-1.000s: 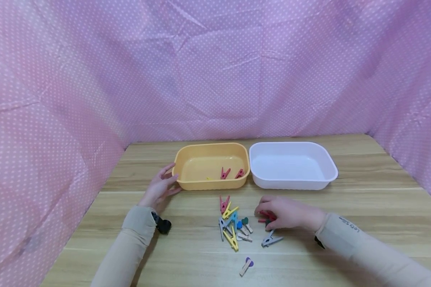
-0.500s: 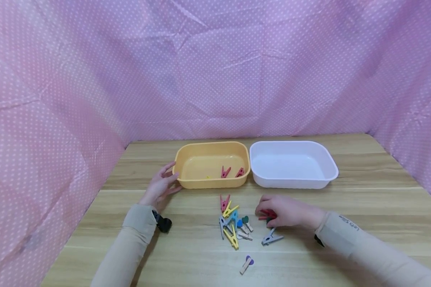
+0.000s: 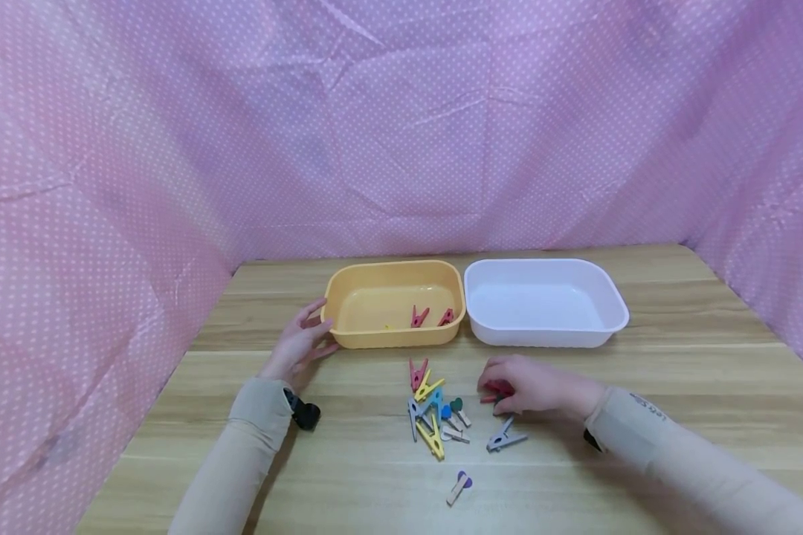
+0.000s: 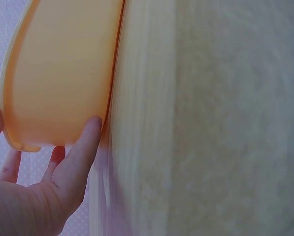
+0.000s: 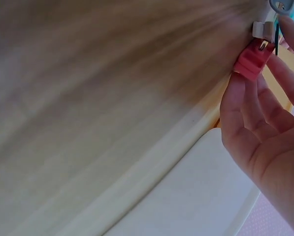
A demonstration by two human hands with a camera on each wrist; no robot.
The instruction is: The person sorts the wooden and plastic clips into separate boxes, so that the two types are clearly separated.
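- The right hand (image 3: pixel 531 386) lies on the wooden table (image 3: pixel 676 371), its fingers (image 5: pixel 245 113) curled round a red clothespin (image 5: pixel 253 58), just in front of the white tub (image 3: pixel 545 338).
- The left hand (image 3: pixel 301 343) rests with fingers straight and relaxed against the orange tub (image 3: pixel 348 338), holding nothing.
- Two red pegs (image 3: pixel 431 317) lie inside the orange tub.
- A heap of coloured clothespins (image 3: pixel 435 412) lies between the hands, and a grey clothespin (image 3: pixel 505 438) is near the right hand.
- The right sleeve (image 3: pixel 649 431) bears small writing, too small to read.
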